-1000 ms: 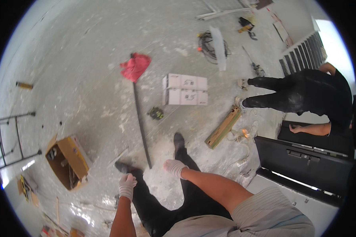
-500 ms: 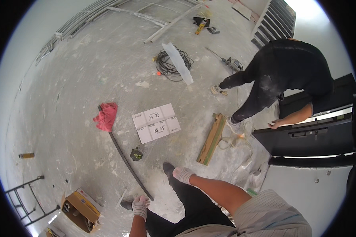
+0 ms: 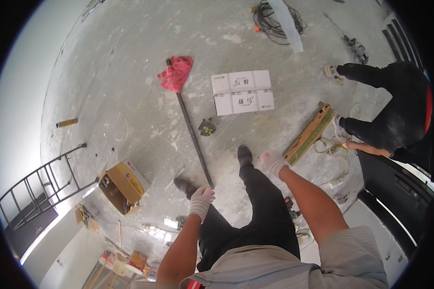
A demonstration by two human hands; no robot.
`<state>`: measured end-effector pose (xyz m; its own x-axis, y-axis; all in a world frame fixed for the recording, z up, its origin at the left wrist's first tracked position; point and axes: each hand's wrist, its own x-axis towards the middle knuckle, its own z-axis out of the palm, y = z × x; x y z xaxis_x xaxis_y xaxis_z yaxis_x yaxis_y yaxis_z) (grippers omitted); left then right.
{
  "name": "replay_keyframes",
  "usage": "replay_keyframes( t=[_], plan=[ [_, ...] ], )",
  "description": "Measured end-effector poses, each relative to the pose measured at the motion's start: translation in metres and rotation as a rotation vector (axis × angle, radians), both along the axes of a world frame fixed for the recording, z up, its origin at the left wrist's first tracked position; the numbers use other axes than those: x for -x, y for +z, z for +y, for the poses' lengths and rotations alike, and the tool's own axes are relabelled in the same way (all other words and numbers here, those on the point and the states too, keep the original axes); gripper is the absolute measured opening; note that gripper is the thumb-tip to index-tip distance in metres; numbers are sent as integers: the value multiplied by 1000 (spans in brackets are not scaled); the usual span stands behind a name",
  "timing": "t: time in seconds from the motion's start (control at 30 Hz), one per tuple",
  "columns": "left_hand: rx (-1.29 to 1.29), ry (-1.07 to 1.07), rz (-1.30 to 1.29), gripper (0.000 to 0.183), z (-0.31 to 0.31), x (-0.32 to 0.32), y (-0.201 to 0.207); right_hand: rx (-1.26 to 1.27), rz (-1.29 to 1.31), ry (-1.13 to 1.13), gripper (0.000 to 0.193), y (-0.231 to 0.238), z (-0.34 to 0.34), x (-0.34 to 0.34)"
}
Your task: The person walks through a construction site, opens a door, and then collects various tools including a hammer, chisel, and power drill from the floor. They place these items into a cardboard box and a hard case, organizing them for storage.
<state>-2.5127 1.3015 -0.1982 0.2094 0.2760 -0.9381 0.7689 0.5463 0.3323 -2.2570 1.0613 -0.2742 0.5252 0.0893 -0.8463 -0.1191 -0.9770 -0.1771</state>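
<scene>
Left hand: gloved, fingers partly curled; beside the bar's near end in view; contact and closeness of grip cannot be told
Right hand: gloved, raised beside the carton's near end in view; how far the fingers are open, or what they hold, cannot be told
Bar: dark, on the floor; cloth over its far end
Carton: long, brown and green; on the floor to the right
Co-worker: bent over, far right
</scene>
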Motion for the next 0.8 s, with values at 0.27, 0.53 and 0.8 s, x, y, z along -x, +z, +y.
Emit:
replay_keyframes(
  t=[0.27, 0.53, 0.8],
  plan=[
    [179, -54, 17, 41, -44, 41, -34, -177, -31, 151, 52, -55, 84, 14],
    [270, 181, 61, 37, -39, 104, -90, -168, -325, 443, 65, -165, 225, 53],
    [326, 270, 192, 40, -24, 184, -160, 78, -369, 720, 74, -229, 330, 81]
  ],
)
